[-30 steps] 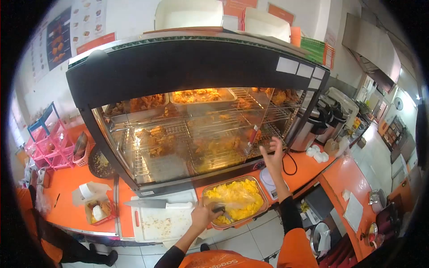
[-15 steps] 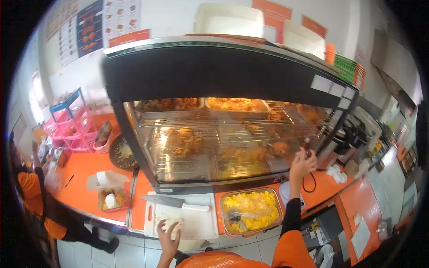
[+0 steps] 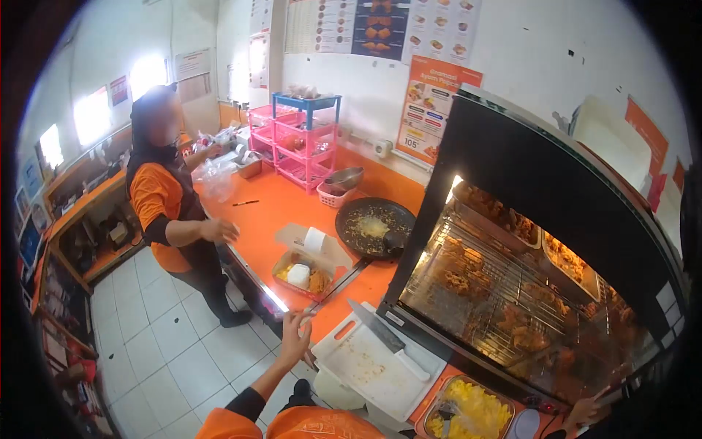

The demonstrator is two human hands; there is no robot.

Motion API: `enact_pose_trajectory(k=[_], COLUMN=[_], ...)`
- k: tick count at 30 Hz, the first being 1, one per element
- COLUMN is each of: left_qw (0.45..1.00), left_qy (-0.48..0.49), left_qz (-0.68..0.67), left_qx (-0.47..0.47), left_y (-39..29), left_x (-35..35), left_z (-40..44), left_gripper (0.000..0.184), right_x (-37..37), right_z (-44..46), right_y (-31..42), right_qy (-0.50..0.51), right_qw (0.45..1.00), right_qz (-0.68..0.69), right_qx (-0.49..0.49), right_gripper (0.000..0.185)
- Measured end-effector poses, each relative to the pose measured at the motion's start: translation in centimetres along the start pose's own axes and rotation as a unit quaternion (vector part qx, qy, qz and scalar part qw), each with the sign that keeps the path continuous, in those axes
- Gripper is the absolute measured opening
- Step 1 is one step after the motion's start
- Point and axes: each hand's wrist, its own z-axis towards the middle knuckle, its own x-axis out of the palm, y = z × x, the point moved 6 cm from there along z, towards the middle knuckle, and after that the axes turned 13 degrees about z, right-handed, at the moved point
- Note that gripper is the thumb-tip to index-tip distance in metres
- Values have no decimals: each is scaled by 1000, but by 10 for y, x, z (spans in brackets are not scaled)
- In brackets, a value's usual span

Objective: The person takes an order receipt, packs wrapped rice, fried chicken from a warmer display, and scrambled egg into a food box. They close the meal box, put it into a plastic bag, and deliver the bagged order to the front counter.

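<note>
My left hand (image 3: 295,339) is raised in front of the counter edge, left of the white cutting board (image 3: 373,366), its fingers apart and nothing in them. A knife (image 3: 387,338) with a white handle lies on the board. Beyond my left hand is an open food box (image 3: 301,272) holding rice, fried food and something yellow. At the lower right, my right hand (image 3: 583,412) is by the bottom edge of the glass warming cabinet (image 3: 512,293); its fingers are too small and dim to read. A tray of yellow food (image 3: 475,413) sits between the board and that hand.
A co-worker (image 3: 164,197) in an orange shirt stands at the left of the orange counter (image 3: 256,212), one arm toward me. On the counter are a black pan (image 3: 374,227), pink racks (image 3: 303,150), a pink basket (image 3: 335,196) and a pen (image 3: 246,203).
The view has swung left, bringing the co-worker and food box nearer the centre. My left hand let go of the utensil in the yellow food and moved left past the board.
</note>
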Motion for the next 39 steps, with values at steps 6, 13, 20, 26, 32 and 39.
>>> enact_pose_trajectory(k=[6,13,20,26,32,39], left_qw=[1000,995,995,990,943,951], left_qy=[-5,35,11,80,258,66], left_qz=[-26,-86,-25,89,-194,-290], left_qx=[14,34,95,69,-84,86], left_y=[2,3,18,73,79,3], left_x=[9,10,8,49,55,-91], left_z=[45,88,198,257,270,294], left_gripper=[18,21,27,29,24,51], right_x=[-65,-125,-162,-248,-284,-197], right_z=[-47,-160,-303,-413,-468,-604], right_y=[-2,77,204,329,413,471], right_qy=[-261,-194,88,279,374,647], right_qw=[927,818,688,554,501,492], right_qz=[268,518,679,728,717,554], right_qx=[-24,-156,-243,-290,-309,-178], right_gripper=[32,19,7,6,11,28])
